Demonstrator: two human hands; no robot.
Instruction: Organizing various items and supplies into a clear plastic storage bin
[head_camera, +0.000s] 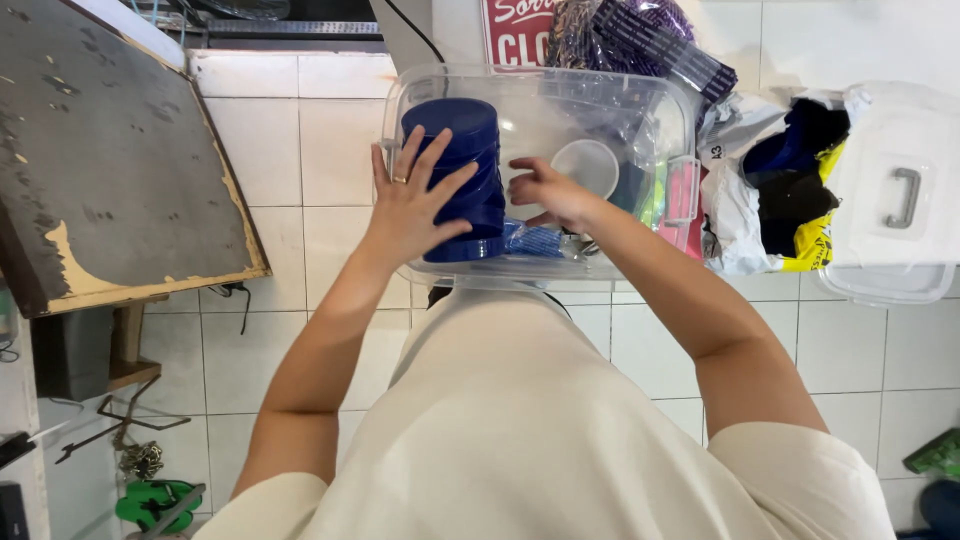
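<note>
A stack of blue plastic lids (458, 180) is pressed by the left hand (412, 205), fingers spread flat, at the left end of a clear plastic bin (668, 120). The right hand (545, 192) is held inside the bin near a white cup (586, 166), its grip loosely curled around nothing visible.

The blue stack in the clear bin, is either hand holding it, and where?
The left hand lies spread against the side of the blue stack, fingers open, pressing rather than gripping. The right hand reaches into the clear bin, holding nothing visible.

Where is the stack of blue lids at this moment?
In the head view, the stack of blue lids stands in the left part of the clear plastic bin, under the left hand, with the right hand just to its right.
</note>
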